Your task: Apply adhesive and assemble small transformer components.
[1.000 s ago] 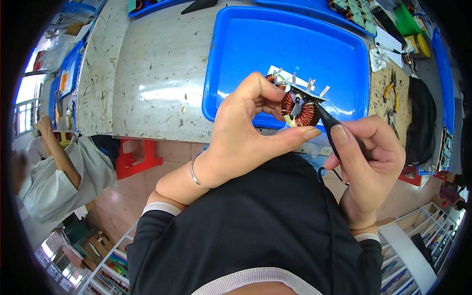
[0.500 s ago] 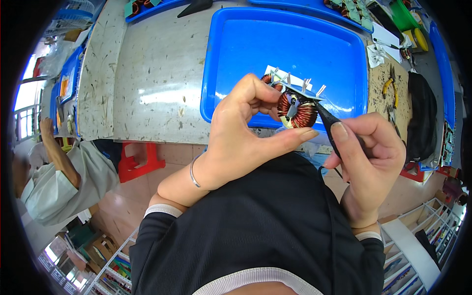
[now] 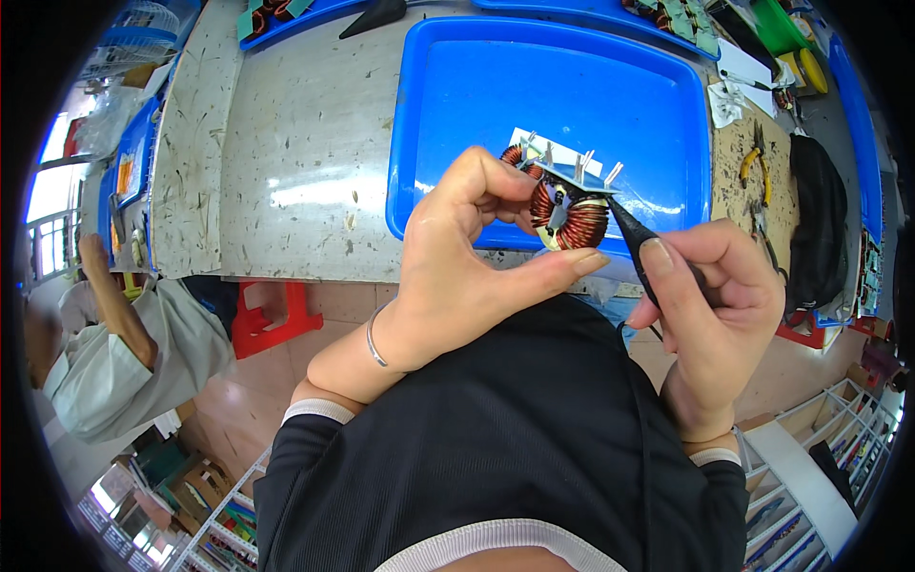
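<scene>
Between the thumb and fingers of my left hand [image 3: 457, 262] is a copper-wound toroidal coil [image 3: 581, 221], joined to a small board with bent metal leads standing up from its edge. A second coil [image 3: 513, 155] shows behind my left fingers. My right hand [image 3: 715, 300] grips a black tapered tool [image 3: 640, 243] like a pen; its narrow tip meets the board's right end beside the coil. Whether the tip presses or only rests there I cannot tell. Both hands are over the front edge of a blue tray [image 3: 402, 124], where a white piece [image 3: 534, 143] lies behind the coils.
Yellow-handled pliers [image 3: 753, 162] and a black cloth-like item [image 3: 817, 224] lie on the right. Blue trays with more coils [image 3: 681, 29] stand at the back. A black pointed object [image 3: 375, 16] sits at the far edge. Another person's arm [image 3: 119, 305] is at the left, near a red stool [image 3: 272, 319].
The coil in my left hand has shifted slightly left, and the black tool's tip has moved left with it. Both hands keep their hold.
</scene>
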{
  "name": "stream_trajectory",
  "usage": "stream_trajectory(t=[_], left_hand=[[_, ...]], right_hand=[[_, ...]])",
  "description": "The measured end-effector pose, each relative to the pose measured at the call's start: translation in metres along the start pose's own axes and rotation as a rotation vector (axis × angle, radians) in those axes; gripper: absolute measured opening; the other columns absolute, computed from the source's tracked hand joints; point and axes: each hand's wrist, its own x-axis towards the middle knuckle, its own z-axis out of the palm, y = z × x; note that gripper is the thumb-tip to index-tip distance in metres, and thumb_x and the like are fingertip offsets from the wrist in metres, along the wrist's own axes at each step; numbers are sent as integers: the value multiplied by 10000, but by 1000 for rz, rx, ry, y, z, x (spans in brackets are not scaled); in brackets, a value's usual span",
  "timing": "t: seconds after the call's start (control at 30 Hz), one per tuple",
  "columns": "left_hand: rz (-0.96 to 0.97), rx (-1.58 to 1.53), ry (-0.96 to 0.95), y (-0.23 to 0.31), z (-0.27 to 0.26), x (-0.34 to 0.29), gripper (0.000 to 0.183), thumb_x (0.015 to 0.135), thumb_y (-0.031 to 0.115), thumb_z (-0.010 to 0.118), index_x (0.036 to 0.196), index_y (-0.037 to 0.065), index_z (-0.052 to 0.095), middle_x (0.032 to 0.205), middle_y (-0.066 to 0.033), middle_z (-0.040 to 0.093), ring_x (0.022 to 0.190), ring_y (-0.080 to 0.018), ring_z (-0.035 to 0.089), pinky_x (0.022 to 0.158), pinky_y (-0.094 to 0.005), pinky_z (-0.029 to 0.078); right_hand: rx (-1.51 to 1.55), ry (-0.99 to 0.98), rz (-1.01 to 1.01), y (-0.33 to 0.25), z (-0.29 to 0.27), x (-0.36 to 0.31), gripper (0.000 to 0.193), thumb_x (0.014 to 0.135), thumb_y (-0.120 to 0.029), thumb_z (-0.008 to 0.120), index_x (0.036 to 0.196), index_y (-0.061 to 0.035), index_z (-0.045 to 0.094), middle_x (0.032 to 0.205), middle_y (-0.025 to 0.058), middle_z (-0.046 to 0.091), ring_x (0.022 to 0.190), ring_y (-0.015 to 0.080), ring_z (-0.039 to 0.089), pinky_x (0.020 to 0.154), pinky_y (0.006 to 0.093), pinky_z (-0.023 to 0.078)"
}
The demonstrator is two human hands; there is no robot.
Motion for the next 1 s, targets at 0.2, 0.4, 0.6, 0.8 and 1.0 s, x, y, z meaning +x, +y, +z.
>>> stream_trajectory(t=[0.2,0.4,0.6,0.8,1.0], left_hand=[[-56,-21,-32,4,0,-2,434,607,-16,727,896,39,408,891,-48,490,851,-114,521,779,-258,419],[31,0,17,-2,0,-1,459,592,60,780,875,8,421,843,-66,532,772,-95,551,682,-237,469],[-81,-52,-22,6,-1,-2,421,616,-16,718,897,45,411,912,-56,507,860,-114,521,791,-258,414],[-70,-81,-15,3,-1,-1,423,617,4,732,892,31,412,884,-60,521,829,-104,536,749,-244,436],[-58,-109,-10,3,0,0,424,621,18,743,887,15,412,871,-74,543,805,-105,555,714,-244,457]], right_hand=[[-62,34,-123,10,3,2,52,765,-13,586,765,11,540,610,46,574,428,47,504,341,134,252],[-60,36,-108,9,2,1,55,766,-15,586,767,8,536,618,47,577,436,48,510,342,135,252],[-8,4,-13,2,-4,0,73,761,16,605,794,64,561,683,73,586,511,79,545,446,163,398],[-9,-6,-17,3,-3,0,74,762,19,601,798,67,559,690,78,589,518,79,548,454,163,402],[11,-18,9,3,-7,1,81,758,25,604,807,66,554,702,79,591,522,80,551,458,168,411]])
